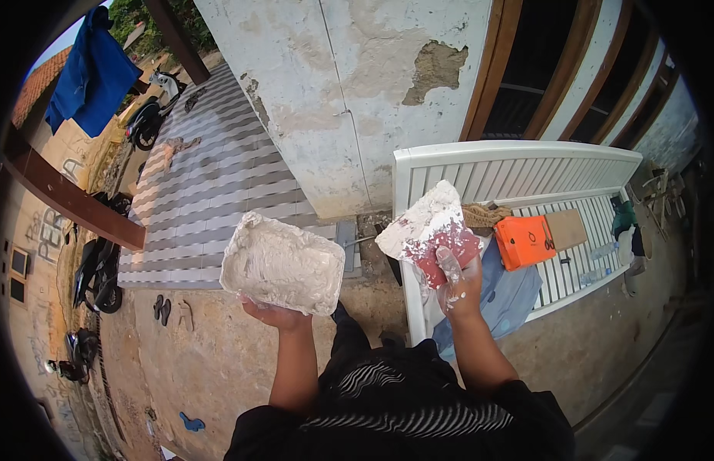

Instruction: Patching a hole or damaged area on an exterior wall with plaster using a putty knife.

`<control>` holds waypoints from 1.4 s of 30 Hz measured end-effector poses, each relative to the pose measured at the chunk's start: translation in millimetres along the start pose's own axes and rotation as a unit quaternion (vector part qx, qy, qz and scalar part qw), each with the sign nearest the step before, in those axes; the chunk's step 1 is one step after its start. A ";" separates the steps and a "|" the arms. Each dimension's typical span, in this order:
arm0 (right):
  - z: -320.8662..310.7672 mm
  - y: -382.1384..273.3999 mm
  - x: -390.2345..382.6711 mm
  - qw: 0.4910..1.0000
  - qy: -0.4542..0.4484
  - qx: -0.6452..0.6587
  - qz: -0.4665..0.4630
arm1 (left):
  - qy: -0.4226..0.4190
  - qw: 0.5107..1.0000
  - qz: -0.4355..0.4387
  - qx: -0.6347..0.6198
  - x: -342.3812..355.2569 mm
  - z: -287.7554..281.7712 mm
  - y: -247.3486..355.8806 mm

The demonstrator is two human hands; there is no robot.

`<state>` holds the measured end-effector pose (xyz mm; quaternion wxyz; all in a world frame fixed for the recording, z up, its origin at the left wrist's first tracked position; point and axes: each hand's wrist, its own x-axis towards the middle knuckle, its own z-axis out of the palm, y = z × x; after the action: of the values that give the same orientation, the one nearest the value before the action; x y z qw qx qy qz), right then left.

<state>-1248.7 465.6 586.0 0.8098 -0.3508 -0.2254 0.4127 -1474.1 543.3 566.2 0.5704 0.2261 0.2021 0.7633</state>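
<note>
Head view. Both hands are occupied, raised in front of the torso and well apart. Left hand (278,313) supports a white rectangular tray (337,278) at its near side; the fingers grip it from below, mostly hidden underneath. Right hand (458,288) grips a red flat spreader (428,265), thumb laid across the upper face, the other fingers behind it and largely out of sight.

Key relation: tray lies to the left of the right fingers, at roughly matching height in the picture, open gap between. Its long axis runs side to side, right end slanting a little toward the body. Spreader angles up and leftward from the right hand, its broad coated edge facing away from the palm. Left hand is nearer the tray, being the one that carries it.

Appearance: tray holds thick off-white paste (278,261), surface smeared and ridged, streaks over the rim. Spreader's far part is caked white, red showing closer to the thumb. White smears on the right thumb as well.

Surroundings: flaking pale wall (295,69) ahead, with a bare patch; to the right, a white slatted worktop (603,215) carrying an orange box (524,242) and blue cloth (511,288).
</note>
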 end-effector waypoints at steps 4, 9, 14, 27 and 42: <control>28.3 20.8 19.8 0.999 -0.011 -0.048 0.001 | -0.012 1.000 -0.026 0.006 50.2 -3.9 -16.6; 74.1 47.8 54.2 0.994 -0.049 -0.098 0.003 | -0.117 0.990 -0.072 -0.013 122.0 -15.7 -17.0; 108.9 61.2 74.7 0.991 -0.043 -0.110 0.059 | -0.206 0.969 -0.140 0.001 198.6 -11.5 -15.3; 108.0 88.3 146.8 0.985 -0.042 -0.168 -0.005 | -0.188 0.976 -0.104 -0.021 250.3 33.1 -112.8; 67.2 58.6 282.0 0.970 -0.181 -0.145 0.074 | -0.027 0.999 0.018 0.032 236.4 107.9 -181.7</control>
<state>-1165.3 748.6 607.0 0.6633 -0.4001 -0.3988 0.4908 -1328.7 824.9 578.5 0.5544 0.2685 0.2069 0.7601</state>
